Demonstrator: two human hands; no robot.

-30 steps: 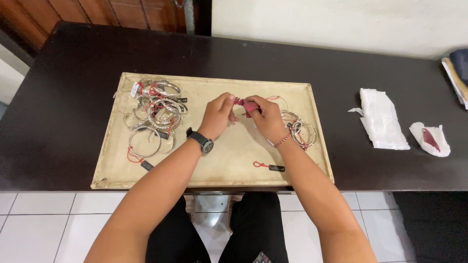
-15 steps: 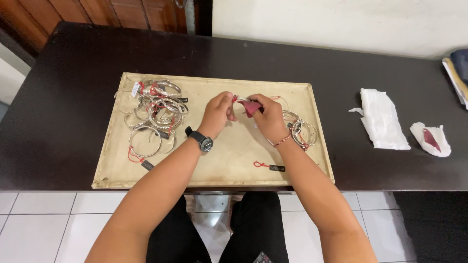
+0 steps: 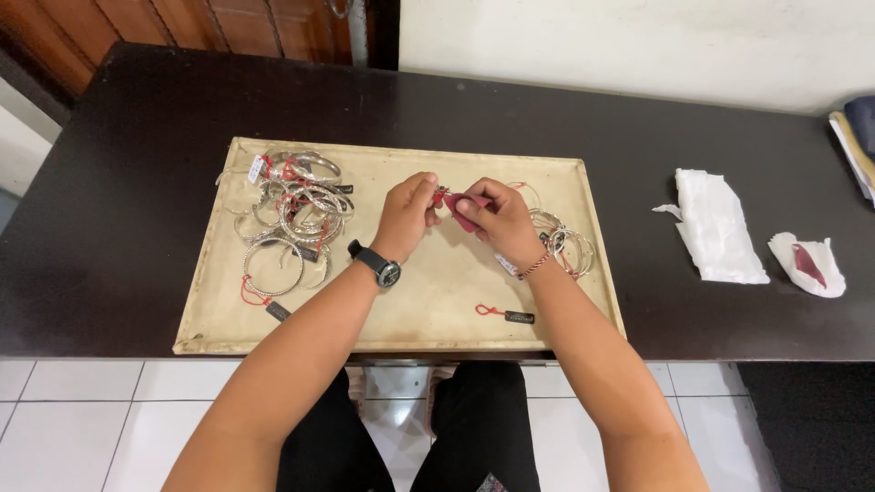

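Note:
My left hand (image 3: 406, 211), with a black watch on its wrist, and my right hand (image 3: 497, 217) meet above the middle of a beige tray (image 3: 401, 314). The right hand pinches a small dark red cloth (image 3: 460, 203). The left fingertips pinch a small item with a red string against that cloth; the fingers hide most of it. A pile of silver bangles with red strings and tags (image 3: 290, 210) lies on the tray's left part. A smaller bunch of bangles (image 3: 567, 244) lies just right of my right wrist.
A loose red string with a dark tag (image 3: 504, 314) lies near the tray's front edge. On the dark table (image 3: 137, 137), right of the tray, lie a folded white cloth (image 3: 715, 228) and a white paper with a red piece (image 3: 808, 263). Stacked items (image 3: 855, 141) sit at the far right edge.
Both hands stay together over the tray's middle. The fingers have shifted slightly around the red cloth and the small item. Nothing else has moved.

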